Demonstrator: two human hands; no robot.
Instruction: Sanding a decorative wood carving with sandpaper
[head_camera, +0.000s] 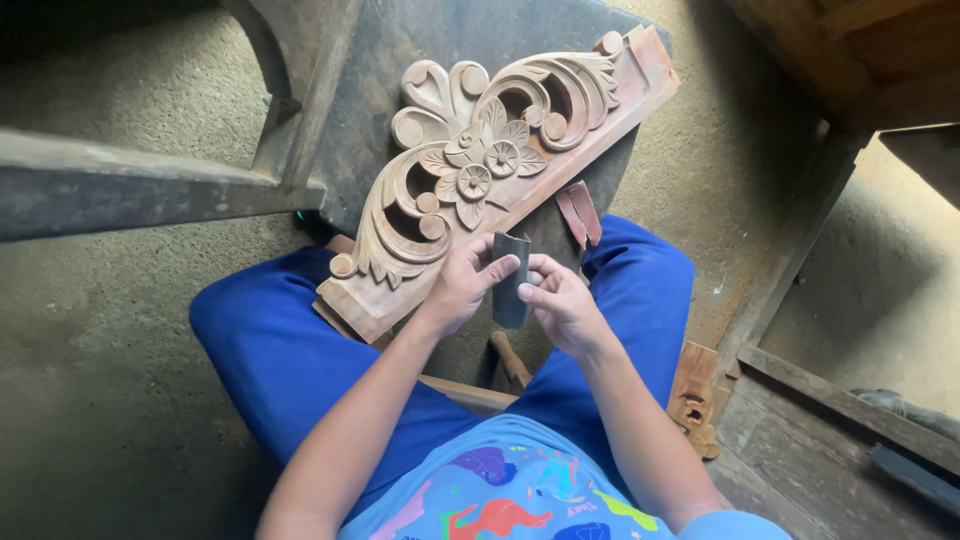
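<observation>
Both hands pinching a dark folded sheet of sandpaper (509, 282): left hand (462, 285), right hand (560, 300). Just below the carved wood panel (480, 165) on the bench (420, 60). Likely readying it; next, careful pressing into curves.

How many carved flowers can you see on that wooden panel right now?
2 on the carved wooden panel: a larger flower near the middle and a smaller flower just up and right of it. Both hands sit below, hiding none.

blue trousers, light blue shirt with colourful print, bare forearms.
</observation>
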